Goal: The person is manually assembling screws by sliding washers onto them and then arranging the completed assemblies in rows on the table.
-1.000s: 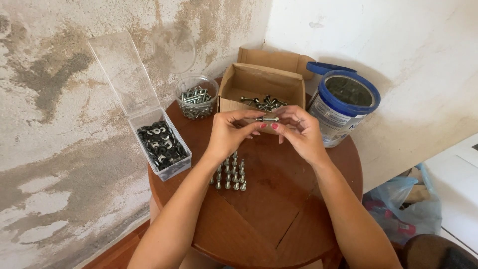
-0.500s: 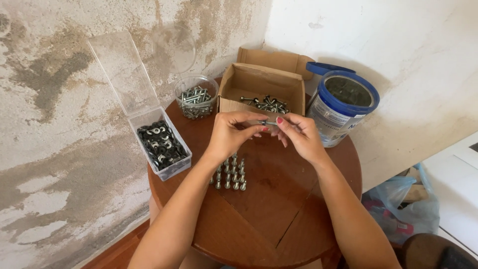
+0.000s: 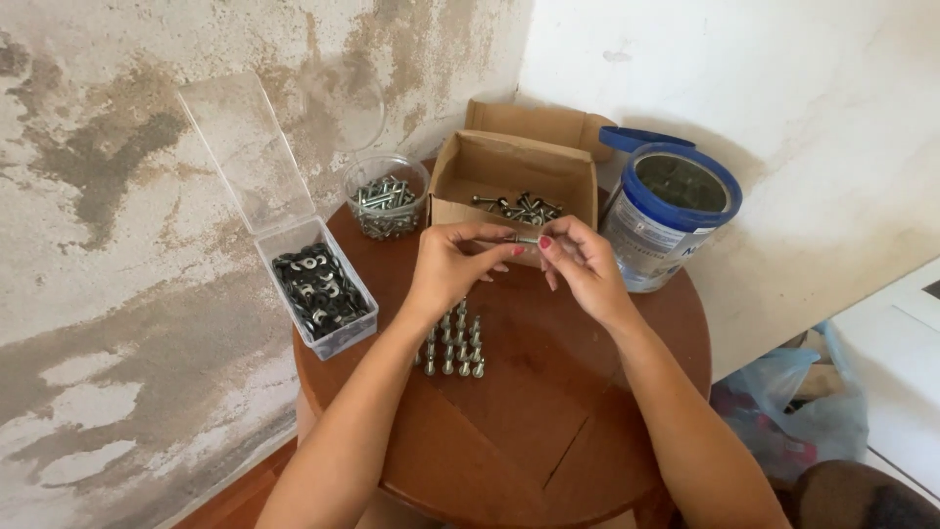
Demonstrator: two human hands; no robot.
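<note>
My left hand and my right hand meet above the round wooden table, both pinching a small metal bolt held level between the fingertips. Below the hands, several assembled bolts stand upright in rows on the tabletop. An open cardboard box with loose bolts lies just beyond the hands.
A clear plastic box of dark washers with its lid raised sits at the table's left edge. A clear round tub of bolts stands at the back. A blue-rimmed tin can is at the right. Plastic bags lie on the floor.
The fingers of both hands have shifted slightly around the bolt; the hands stay in the same spot above the table.
</note>
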